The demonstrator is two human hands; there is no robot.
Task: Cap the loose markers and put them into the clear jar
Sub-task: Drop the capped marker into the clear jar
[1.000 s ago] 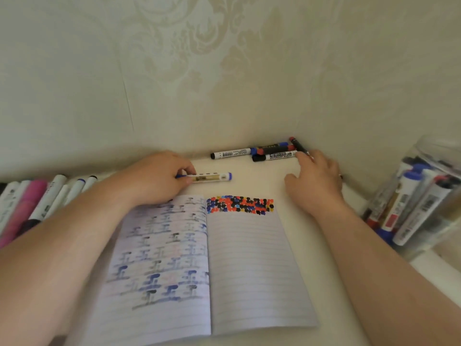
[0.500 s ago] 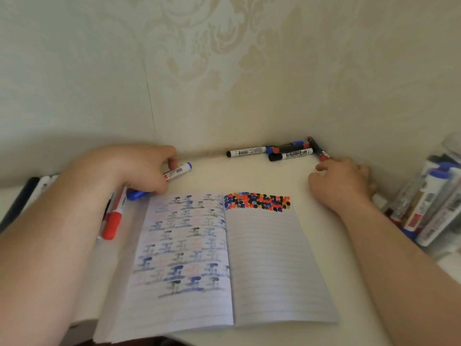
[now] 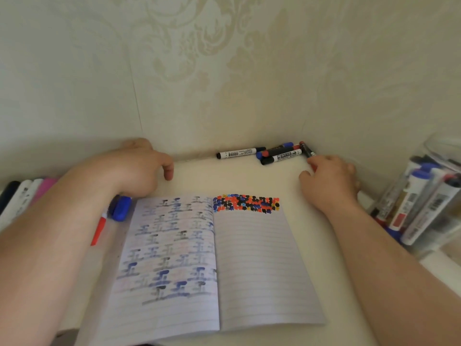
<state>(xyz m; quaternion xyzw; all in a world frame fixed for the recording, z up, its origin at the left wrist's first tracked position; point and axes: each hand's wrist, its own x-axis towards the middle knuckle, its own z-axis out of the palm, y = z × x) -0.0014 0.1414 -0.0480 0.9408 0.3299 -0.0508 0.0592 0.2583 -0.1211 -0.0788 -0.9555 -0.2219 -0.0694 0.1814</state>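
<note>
An open lined notebook with ink-test blotches was spread at the table's near edge. Beside it a blue-capped marker was left under the left hand, whose fingers hung loosely curled, nothing held. At the right edge the clear jar was part-filled. The right hand, relaxed and empty, was set near the loose markers gathered in the far corner, presumably for collection.

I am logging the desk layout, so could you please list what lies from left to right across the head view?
Row of markers at the left edge → left hand → open notebook → markers by the wall → right hand → clear jar.
</note>
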